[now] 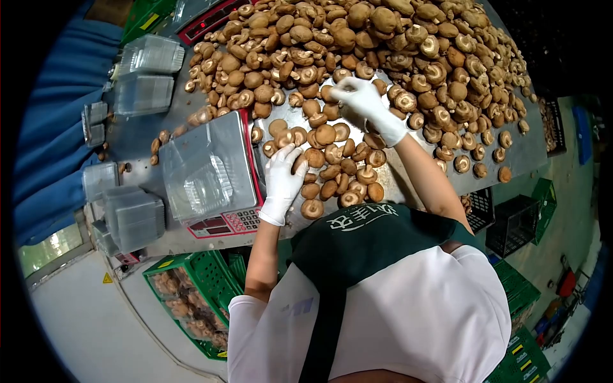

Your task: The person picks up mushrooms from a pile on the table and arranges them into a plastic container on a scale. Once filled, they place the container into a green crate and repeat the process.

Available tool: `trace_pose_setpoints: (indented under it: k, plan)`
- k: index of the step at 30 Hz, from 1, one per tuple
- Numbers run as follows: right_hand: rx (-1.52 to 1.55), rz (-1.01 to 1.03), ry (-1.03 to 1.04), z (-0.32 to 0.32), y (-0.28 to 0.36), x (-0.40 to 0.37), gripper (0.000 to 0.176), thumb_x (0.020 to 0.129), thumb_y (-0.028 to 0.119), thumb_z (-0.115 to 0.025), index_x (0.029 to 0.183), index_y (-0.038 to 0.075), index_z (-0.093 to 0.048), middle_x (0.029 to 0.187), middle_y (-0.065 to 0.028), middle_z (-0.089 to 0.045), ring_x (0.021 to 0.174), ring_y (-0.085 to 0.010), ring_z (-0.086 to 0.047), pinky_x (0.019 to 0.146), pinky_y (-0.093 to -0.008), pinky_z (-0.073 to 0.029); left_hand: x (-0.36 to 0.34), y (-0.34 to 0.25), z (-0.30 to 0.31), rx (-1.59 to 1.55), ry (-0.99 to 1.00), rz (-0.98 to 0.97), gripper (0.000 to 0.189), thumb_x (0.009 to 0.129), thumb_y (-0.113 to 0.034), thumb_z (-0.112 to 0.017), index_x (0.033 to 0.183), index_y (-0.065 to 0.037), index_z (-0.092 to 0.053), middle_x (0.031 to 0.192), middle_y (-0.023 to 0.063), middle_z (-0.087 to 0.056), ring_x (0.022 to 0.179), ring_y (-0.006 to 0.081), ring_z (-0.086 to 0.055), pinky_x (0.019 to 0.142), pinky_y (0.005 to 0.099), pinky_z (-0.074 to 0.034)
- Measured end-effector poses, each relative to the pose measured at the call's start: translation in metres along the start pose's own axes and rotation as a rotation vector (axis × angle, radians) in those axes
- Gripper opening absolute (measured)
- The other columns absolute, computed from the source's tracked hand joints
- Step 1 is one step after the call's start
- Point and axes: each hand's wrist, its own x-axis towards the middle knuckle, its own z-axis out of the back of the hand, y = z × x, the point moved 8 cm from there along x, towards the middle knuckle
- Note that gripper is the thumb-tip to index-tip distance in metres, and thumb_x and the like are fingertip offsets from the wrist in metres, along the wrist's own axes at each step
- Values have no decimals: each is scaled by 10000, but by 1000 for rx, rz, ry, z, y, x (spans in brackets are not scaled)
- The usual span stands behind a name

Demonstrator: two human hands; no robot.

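Observation:
My left hand (283, 182), in a white glove, rests at the left side of a loose group of brown mushrooms (332, 171), its fingers curled on a mushroom by the scale. Further up the metal table, my right hand (365, 102), also gloved, reaches to the edge of the big mushroom heap (383, 38). Its thumb and fingers are closed around a small brown mushroom (328, 94). Left of my left hand stands a red-edged scale (254, 159) with a clear plastic tray (195, 172) on top.
Stacks of clear plastic boxes (143, 94) stand on the left of the table, more (133, 218) nearer its front edge. A second scale (207, 22) is at the top. Green crates (214, 281) with packed mushrooms are below; a black crate (513, 223) stands at the right.

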Motion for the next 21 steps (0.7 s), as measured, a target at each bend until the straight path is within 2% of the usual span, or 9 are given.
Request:
trace_pose_setpoints:
  k: [3,5,8,10,13,14,16,18,21]
  plan:
    - [-624,295,196,-56,24,-7,391,769,444,-655,975,112,-678,883,-131,-685,799,-289,-668,714,-391,-521,14,7,18,-106,-173,64,225,796,-200,-680,971,-58,-683,995,118,-666,923,303,-625,838,385,-487]
    - [-802,231,260,-74,28,-18,392,797,431,-604,1013,112,-672,921,-181,-671,864,-348,-643,771,-405,-519,23,5,32,-153,-281,82,201,800,-181,-680,951,-48,-681,981,124,-666,917,299,-630,832,372,-495]
    - [-645,235,268,-69,12,-28,370,798,398,-636,1017,102,-676,879,-173,-678,825,-313,-657,755,-387,-517,36,10,31,-140,-281,53,223,799,-198,-676,974,-59,-681,1034,123,-652,947,300,-623,855,368,-488]
    - [-60,131,203,-51,-8,-32,369,803,378,-668,1015,75,-679,834,-123,-687,759,-221,-657,727,-350,-509,47,10,26,-121,-258,37,239,802,-213,-671,986,-61,-678,1054,118,-647,962,301,-618,861,369,-486]
    - [380,-226,180,-22,-24,-57,328,853,330,-647,1007,42,-683,907,-16,-667,740,-107,-585,680,-271,-478,70,6,12,-71,-194,38,250,806,-240,-669,1000,-84,-683,1073,90,-657,1020,269,-608,957,393,-422]
    - [565,-132,81,-14,-32,-54,308,878,295,-617,1033,36,-672,983,-23,-657,785,-91,-579,620,-234,-459,78,1,6,21,-160,13,270,802,-263,-669,1015,-97,-681,1084,81,-654,1035,262,-596,955,400,-415]
    - [869,-147,93,-6,-40,-56,359,903,307,-584,1137,36,-608,1013,-56,-650,882,-121,-598,707,-251,-485,96,-4,-13,219,-114,-44,367,781,-332,-680,1091,-138,-654,1097,54,-653,1101,235,-547,957,426,-374]
    - [1073,-262,189,-10,-49,-55,397,913,334,-571,1189,49,-556,1044,-74,-641,939,-177,-619,815,-305,-503,112,-11,-31,434,145,54,484,756,-385,-693,1174,-156,-606,1120,75,-645,1154,248,-510,994,447,-321]
    - [887,-153,30,5,-35,-51,412,910,358,-569,1171,39,-553,1103,-84,-622,958,-202,-618,808,-325,-514,125,-5,-45,476,281,103,548,730,-420,-708,1201,-164,-593,1142,104,-629,1167,267,-497,1005,449,-304]
